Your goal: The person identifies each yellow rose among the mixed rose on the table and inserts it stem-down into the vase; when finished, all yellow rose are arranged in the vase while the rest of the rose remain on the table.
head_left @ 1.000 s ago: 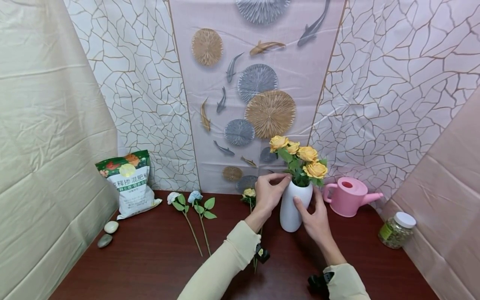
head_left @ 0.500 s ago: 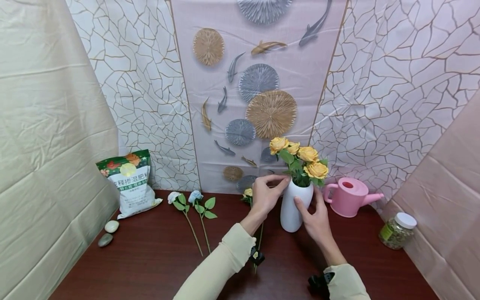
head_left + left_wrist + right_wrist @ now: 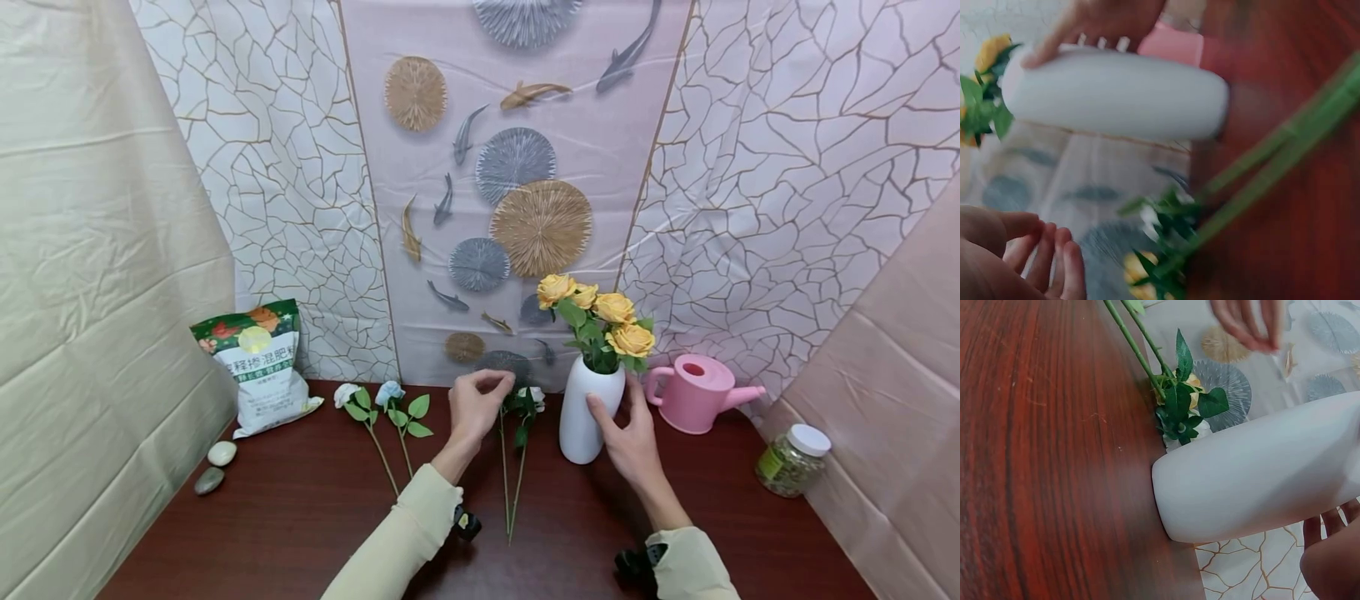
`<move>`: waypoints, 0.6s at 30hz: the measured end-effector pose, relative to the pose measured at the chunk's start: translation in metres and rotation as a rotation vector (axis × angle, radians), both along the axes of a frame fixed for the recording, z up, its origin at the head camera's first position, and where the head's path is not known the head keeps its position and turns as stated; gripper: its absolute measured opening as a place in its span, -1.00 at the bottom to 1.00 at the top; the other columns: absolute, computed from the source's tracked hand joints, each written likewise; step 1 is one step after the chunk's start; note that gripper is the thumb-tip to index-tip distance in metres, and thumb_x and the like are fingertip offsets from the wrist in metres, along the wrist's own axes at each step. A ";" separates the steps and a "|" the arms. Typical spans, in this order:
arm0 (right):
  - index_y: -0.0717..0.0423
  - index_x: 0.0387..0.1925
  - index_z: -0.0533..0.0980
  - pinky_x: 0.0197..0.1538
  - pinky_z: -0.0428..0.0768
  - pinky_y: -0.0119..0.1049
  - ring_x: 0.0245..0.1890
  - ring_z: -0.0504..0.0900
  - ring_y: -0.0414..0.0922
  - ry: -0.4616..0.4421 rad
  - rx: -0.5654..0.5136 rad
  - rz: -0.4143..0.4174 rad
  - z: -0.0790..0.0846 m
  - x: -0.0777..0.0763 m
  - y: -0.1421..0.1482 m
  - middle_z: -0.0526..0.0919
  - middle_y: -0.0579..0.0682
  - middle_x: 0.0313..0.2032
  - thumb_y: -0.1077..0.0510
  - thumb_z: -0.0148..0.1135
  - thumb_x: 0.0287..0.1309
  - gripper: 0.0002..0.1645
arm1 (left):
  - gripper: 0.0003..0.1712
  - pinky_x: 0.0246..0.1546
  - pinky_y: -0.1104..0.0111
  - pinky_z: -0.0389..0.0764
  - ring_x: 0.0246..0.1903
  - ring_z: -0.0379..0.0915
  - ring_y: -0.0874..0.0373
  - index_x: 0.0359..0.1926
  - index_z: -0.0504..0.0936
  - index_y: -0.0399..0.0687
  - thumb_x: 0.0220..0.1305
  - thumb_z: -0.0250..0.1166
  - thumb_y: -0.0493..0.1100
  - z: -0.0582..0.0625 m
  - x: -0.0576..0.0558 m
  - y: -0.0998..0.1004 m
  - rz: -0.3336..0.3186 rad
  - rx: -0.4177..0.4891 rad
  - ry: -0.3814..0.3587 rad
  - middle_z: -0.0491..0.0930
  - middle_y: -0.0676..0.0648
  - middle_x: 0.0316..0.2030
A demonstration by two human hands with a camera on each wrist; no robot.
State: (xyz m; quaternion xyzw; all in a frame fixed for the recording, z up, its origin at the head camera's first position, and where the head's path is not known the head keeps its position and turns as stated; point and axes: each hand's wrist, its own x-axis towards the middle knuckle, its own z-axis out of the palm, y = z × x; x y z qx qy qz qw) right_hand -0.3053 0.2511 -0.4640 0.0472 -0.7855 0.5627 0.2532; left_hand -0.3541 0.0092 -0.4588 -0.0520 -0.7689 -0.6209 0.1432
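In the head view my right hand (image 3: 632, 437) holds the upright white vase (image 3: 581, 433), thumb on its near side and fingers around the right. Several yellow roses (image 3: 617, 308) with green leaves stand in its mouth. My left hand (image 3: 474, 408) hovers left of the vase, fingers loosely bent with nothing between them, as the left wrist view also shows. Beneath and beside it, two stems lie on the table: a white rose (image 3: 536, 395) and a yellow rose (image 3: 1138, 275), whose bloom the left hand hides in the head view.
Farther left lie a white rose (image 3: 346, 394) and a blue rose (image 3: 390, 392). A fertilizer bag (image 3: 264, 367) and two stones (image 3: 222, 453) are at the left edge. A pink watering can (image 3: 693, 396) stands right of the vase, and a lidded jar (image 3: 793, 462) near the right edge.
My left hand has left the roses at the vase's mouth and moved left over the lying stems, uncovering the white rose there. The right hand stays on the vase.
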 end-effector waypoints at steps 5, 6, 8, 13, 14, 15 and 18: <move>-0.29 0.51 0.14 0.17 0.43 -0.58 0.25 0.45 -0.25 0.010 0.006 -0.010 -0.005 -0.004 0.004 0.45 -0.07 0.34 -0.01 0.34 0.30 -0.14 | -0.86 -0.29 0.23 0.75 -0.28 0.76 0.02 -0.22 0.83 0.08 0.26 0.44 -0.03 -0.027 0.005 -0.019 0.026 0.024 -0.135 0.81 0.00 -0.34; -0.30 0.51 0.15 0.18 0.43 -0.59 0.25 0.45 -0.25 0.013 0.003 -0.009 -0.005 -0.004 0.004 0.45 -0.06 0.34 -0.01 0.34 0.30 -0.14 | -0.87 -0.26 0.19 0.76 -0.26 0.76 -0.02 -0.23 0.83 0.08 0.26 0.45 -0.04 -0.032 0.006 -0.021 0.019 0.031 -0.165 0.81 -0.02 -0.33; -0.29 0.51 0.15 0.18 0.43 -0.59 0.25 0.44 -0.26 0.015 -0.001 -0.006 -0.005 -0.004 0.004 0.45 -0.07 0.34 -0.01 0.34 0.30 -0.15 | -0.86 -0.24 0.12 0.77 -0.25 0.76 -0.07 -0.22 0.83 0.02 0.26 0.44 -0.08 -0.040 0.008 -0.025 -0.003 0.046 -0.205 0.81 -0.07 -0.33; -0.25 0.50 0.16 0.20 0.41 -0.61 0.26 0.43 -0.26 0.008 -0.012 0.002 -0.004 -0.003 0.002 0.45 -0.06 0.34 -0.02 0.33 0.31 -0.17 | -0.81 -0.24 0.13 0.78 -0.27 0.77 -0.08 -0.19 0.82 -0.12 0.26 0.44 -0.11 -0.051 0.014 -0.029 -0.075 0.089 -0.275 0.80 -0.11 -0.34; -0.25 0.50 0.16 0.20 0.41 -0.61 0.27 0.43 -0.26 0.006 -0.013 0.003 -0.004 -0.003 0.002 0.45 -0.06 0.34 -0.02 0.33 0.31 -0.17 | -0.81 -0.24 0.15 0.78 -0.27 0.77 -0.07 -0.20 0.82 -0.13 0.26 0.44 -0.12 -0.052 0.015 -0.029 -0.092 0.102 -0.294 0.80 -0.13 -0.32; -0.24 0.50 0.16 0.20 0.41 -0.61 0.27 0.43 -0.26 0.006 -0.013 0.005 -0.004 -0.003 0.001 0.45 -0.05 0.34 -0.02 0.33 0.31 -0.17 | -0.81 -0.24 0.17 0.79 -0.27 0.78 -0.06 -0.20 0.82 -0.14 0.25 0.45 -0.12 -0.053 0.016 -0.030 -0.110 0.114 -0.312 0.80 -0.14 -0.31; -0.24 0.50 0.16 0.21 0.40 -0.61 0.27 0.43 -0.25 0.006 -0.016 0.008 -0.005 -0.004 0.000 0.45 -0.06 0.34 -0.02 0.33 0.31 -0.17 | -0.83 -0.23 0.20 0.79 -0.28 0.78 -0.03 -0.23 0.81 -0.13 0.23 0.46 -0.13 -0.054 0.019 -0.031 -0.164 0.132 -0.379 0.80 -0.18 -0.26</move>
